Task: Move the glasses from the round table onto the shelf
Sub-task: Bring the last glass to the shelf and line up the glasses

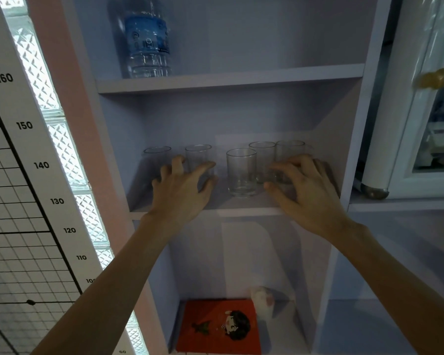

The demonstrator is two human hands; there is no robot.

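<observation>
Several clear glasses stand upright on the middle shelf [244, 212] of a pale cabinet. One glass [156, 152] is at the far left, another [198, 153] beside it, one [241, 172] in the middle nearer the front, and two [262, 152] [290, 147] at the right. My left hand [182, 193] hovers with spread fingers just in front of the second glass, holding nothing. My right hand [305, 190] is spread in front of the two right glasses, its fingertips close to them without gripping either. The round table is out of view.
A large water bottle [146, 39] stands on the shelf above. On the shelf below lie a red book [215, 326] and a small white figure [263, 302]. A height chart [23, 175] hangs at the left, and a glass-door fridge [426, 111] stands at the right.
</observation>
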